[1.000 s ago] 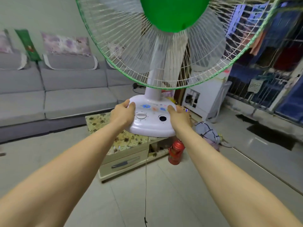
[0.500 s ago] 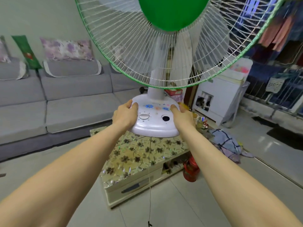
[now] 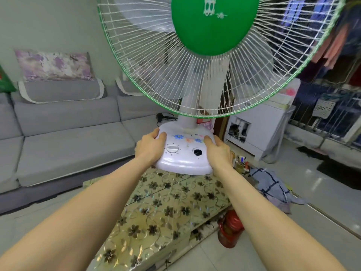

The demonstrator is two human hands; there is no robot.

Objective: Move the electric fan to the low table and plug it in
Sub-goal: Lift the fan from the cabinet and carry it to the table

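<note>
The electric fan (image 3: pixel 185 159) has a white base with a dial and flower stickers, a white neck, and a green-rimmed wire cage with a green hub filling the top of the view. My left hand (image 3: pixel 151 146) grips the base's left side and my right hand (image 3: pixel 218 151) grips its right side. The base hangs just above the far end of the low table (image 3: pixel 166 216), which has a glossy floral top. The fan's thin cord (image 3: pixel 166 264) dangles near the table's front edge; its plug is out of view.
A grey sofa (image 3: pixel 68 137) with cushions runs along the left. A red canister (image 3: pixel 229 229) stands on the floor by the table's right side, with crumpled checked cloth (image 3: pixel 273 186) beyond it. A white appliance (image 3: pixel 257 130) stands behind. A pen cup (image 3: pixel 241 163) sits near my right wrist.
I have come closer to the low table with the fan held in both hands; the table now lies directly under the base and fills more of the lower view.
</note>
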